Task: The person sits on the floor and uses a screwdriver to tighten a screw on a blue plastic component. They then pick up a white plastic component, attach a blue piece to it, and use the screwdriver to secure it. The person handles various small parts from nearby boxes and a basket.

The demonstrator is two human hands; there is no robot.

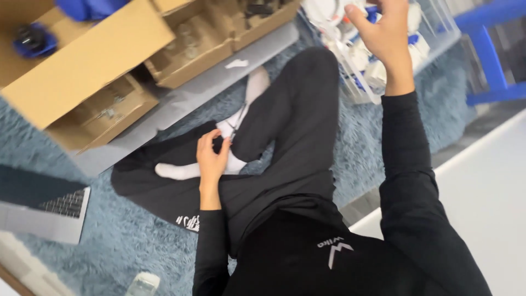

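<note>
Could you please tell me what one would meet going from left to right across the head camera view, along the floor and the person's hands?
Laptop → cardboard box → left hand by the white sock → right hand at the clear plastic bin → blue chair frame.

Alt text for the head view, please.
Seated cross-legged on a blue rug, the person rests the left hand by a white sock and raises the right hand to a clear bin. Cardboard boxes lie ahead.
</note>
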